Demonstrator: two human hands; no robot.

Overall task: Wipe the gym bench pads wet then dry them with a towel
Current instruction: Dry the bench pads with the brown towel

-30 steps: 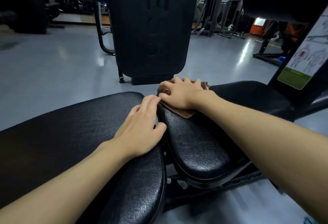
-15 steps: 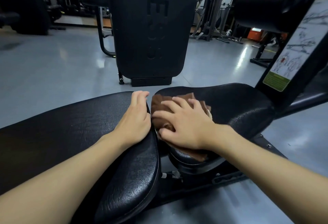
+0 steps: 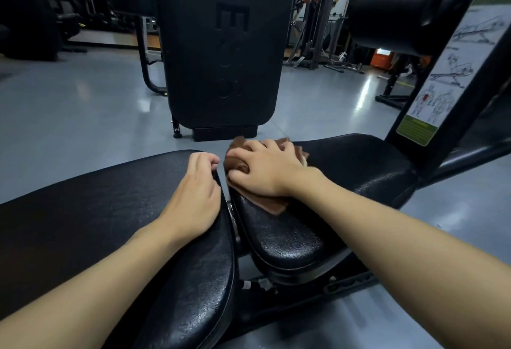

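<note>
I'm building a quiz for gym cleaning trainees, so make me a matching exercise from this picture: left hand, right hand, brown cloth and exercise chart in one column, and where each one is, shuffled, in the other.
Column one:
1. left hand
2. right hand
3. brown cloth
4. exercise chart

Column two:
A. lying on the right pad, under a hand
B. fixed to the slanted post at far right
C. gripping the edge of the left pad
D. pressing down on the cloth

Pairs: 1-C, 2-D, 3-A, 4-B.
</note>
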